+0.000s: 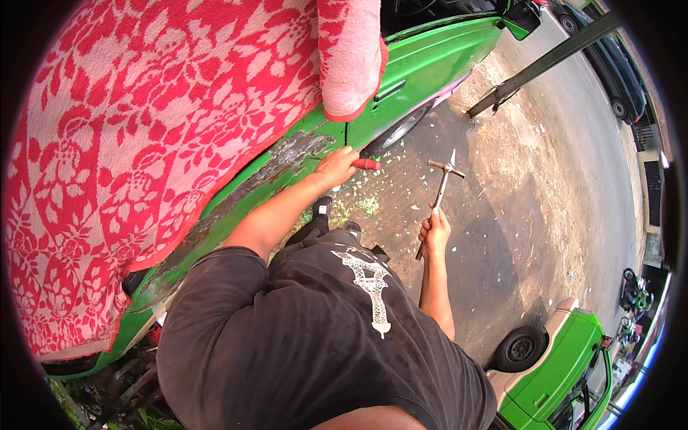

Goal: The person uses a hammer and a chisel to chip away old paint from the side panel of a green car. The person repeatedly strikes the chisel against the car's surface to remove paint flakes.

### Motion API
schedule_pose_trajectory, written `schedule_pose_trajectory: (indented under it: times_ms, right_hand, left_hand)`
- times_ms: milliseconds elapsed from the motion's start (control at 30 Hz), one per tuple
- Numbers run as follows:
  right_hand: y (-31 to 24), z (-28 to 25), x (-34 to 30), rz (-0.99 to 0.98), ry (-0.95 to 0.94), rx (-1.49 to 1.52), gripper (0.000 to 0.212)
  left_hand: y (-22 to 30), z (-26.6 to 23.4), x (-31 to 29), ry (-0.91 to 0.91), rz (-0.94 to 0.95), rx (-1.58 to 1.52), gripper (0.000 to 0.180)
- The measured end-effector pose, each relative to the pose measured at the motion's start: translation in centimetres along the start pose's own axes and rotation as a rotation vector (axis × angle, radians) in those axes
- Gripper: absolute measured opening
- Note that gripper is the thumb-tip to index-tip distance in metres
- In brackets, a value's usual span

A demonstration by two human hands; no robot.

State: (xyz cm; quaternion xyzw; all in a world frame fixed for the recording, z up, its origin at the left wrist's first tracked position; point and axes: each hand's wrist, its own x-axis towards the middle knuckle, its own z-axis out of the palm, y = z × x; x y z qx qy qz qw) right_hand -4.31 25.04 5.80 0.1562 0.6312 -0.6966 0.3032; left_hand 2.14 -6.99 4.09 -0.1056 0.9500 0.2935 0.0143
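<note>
My left hand (pixel 335 168) is closed around a red-handled tool (pixel 367 165) and rests against the green car's body panel. Only the handle's end sticks out to the right; the working end is mostly hidden by my fingers, so its kind does not show. The panel near that hand has a rough grey patch (pixel 276 166) where the green paint is gone. To the right, my right hand (pixel 434 231) grips a hammer (pixel 441 190) by its metal shaft. Its narrow crosswise head is up, apart from the car and the red-handled tool.
A red and pink floral blanket (pixel 158 143) drapes over the green car (pixel 423 72). Green paint chips (pixel 367 206) litter the ground below. A post (pixel 545 63) leans at upper right. Another green vehicle (pixel 555 365) stands at lower right, and a dark car (pixel 609 68) is across the road.
</note>
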Motion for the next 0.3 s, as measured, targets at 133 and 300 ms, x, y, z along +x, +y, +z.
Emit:
schedule_pose_trajectory:
  times_ms: [133,300]
  right_hand:
    - [0.1,-1.1,-1.2,-0.023,-0.029,-0.022,0.029]
    - [-0.6,-1.7,-1.8,-0.057,-0.095,-0.04,0.034]
  left_hand:
    - [0.1,0.0,-0.1,0.045,0.059,-0.022,0.012]
    - [-0.7,0.1,-0.5,0.058,0.091,-0.097,0.017]
